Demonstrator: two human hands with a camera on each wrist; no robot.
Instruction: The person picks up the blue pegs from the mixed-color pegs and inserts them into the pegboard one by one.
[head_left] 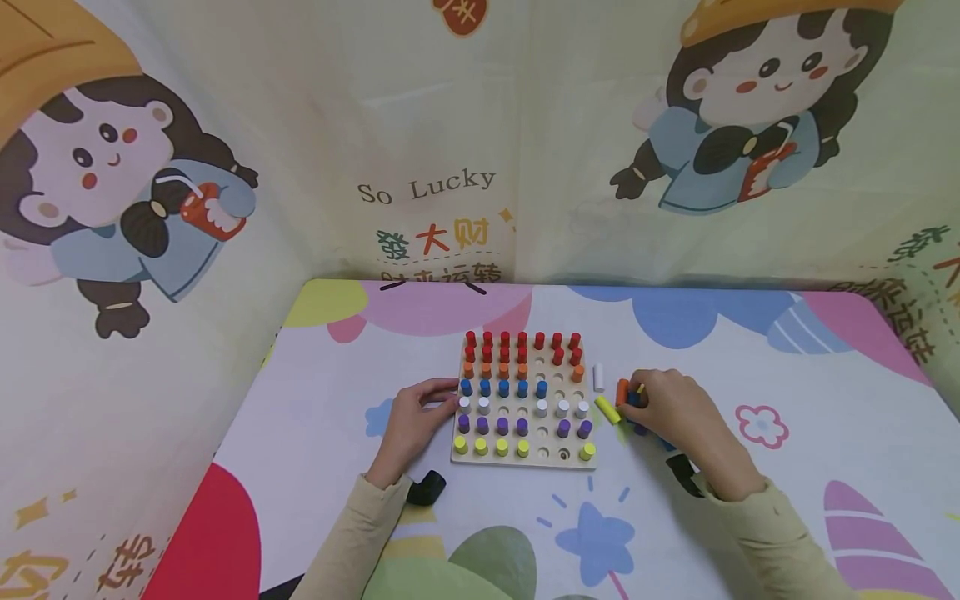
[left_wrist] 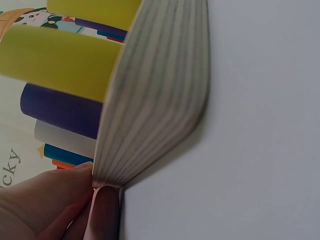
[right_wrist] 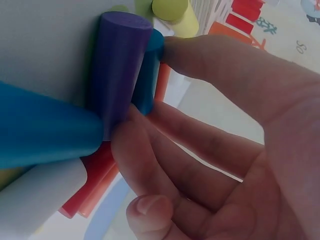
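A wooden pegboard [head_left: 487, 461] with rows of red, orange, blue, white, purple and yellow pegs lies on the table; some holes hold no peg. At its left edge my left hand [head_left: 415, 425] grips the board, and the left wrist view shows the fingertips against the board's side [left_wrist: 155, 75]. To the right of the board, my right hand [head_left: 678, 417] reaches into a group of loose pegs. In the right wrist view its thumb and a finger pinch a blue peg [right_wrist: 147, 75] by its ends. A purple peg [right_wrist: 117, 65] stands right beside it, partly covering it.
Between board and right hand lie a loose white peg [head_left: 597, 377], a yellow peg [head_left: 607, 410] and an orange peg [head_left: 622, 392]. Further loose pegs, among them another blue peg [right_wrist: 45, 125] and a white peg [right_wrist: 45, 200], sit close to the right fingers. A printed cloth covers the table [head_left: 322, 400].
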